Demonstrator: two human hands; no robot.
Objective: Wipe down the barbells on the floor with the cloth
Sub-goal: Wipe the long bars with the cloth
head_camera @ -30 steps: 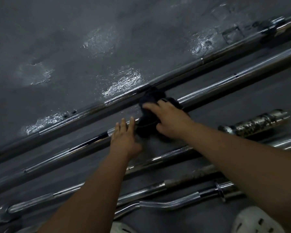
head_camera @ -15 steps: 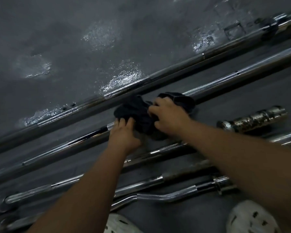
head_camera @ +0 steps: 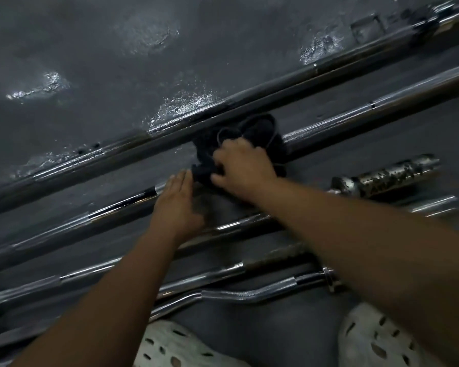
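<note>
Barbells lay in diagonal rows across the dull grey floor (head_camera: 96, 62), which showed glossy wet patches on its far side. My right hand (head_camera: 243, 168) was clamped on a bunched black cloth (head_camera: 252, 133), soft and crumpled, pressed over the second bar from the far side (head_camera: 355, 115), a smooth chrome shaft with knurled stretches. My left hand (head_camera: 176, 205) rested flat, fingers together, on that same bar just left of the cloth. Nearer me lay a bent chrome curl bar (head_camera: 239, 296). At right sat a pitted, rusty steel sleeve (head_camera: 387, 177). Perforated white shoes (head_camera: 178, 348) showed at the near edge.
</note>
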